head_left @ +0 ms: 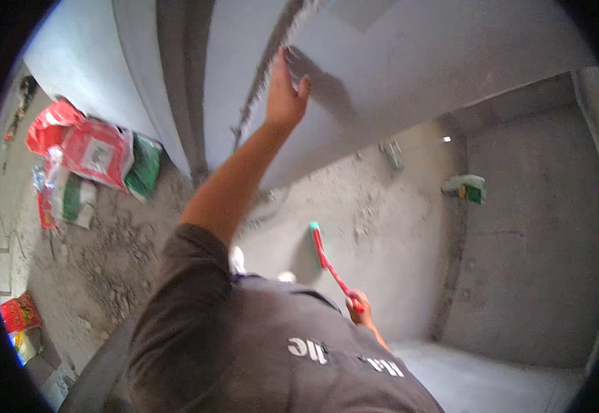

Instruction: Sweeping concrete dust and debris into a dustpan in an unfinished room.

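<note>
My left hand (287,100) is raised to the pale plastered wall (409,76), fingers stretched and thumb apart. Its fingertips are at the rough, jagged strip (256,96) that runs down the wall, and nothing shows in the hand. Low on the other side, my right hand (360,310) is closed round the handle of a red brush (334,273). The brush's long head points away from me over the floor, with a green tip at its far end. Its bristles are hard to make out.
On the left, red and green bags (96,153) lie on the floor beside loose rubble (117,265). Another red bag (20,313) is at the lower left. A green and white bag (466,188) lies by the grey wall (530,241) on the right.
</note>
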Demonstrator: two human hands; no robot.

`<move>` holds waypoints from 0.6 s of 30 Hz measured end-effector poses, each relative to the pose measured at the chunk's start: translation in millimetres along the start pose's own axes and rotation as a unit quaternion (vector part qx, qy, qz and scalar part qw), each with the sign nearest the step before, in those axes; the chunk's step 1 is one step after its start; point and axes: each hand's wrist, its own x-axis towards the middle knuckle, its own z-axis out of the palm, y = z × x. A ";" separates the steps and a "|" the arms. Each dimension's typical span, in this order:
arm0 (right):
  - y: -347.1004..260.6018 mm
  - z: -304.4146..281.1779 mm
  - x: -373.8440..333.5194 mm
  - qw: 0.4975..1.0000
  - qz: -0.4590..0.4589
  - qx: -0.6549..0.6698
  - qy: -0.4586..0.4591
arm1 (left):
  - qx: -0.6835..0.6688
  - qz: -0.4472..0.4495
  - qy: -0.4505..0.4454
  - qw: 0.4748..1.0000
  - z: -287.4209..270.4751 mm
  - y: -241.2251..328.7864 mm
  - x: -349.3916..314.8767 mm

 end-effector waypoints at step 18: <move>-42.5 -28.0 41.1 0.994 -0.019 -0.019 -0.102 | 0.250 -0.410 -0.612 0.628 -304.7 -194.7 -467.8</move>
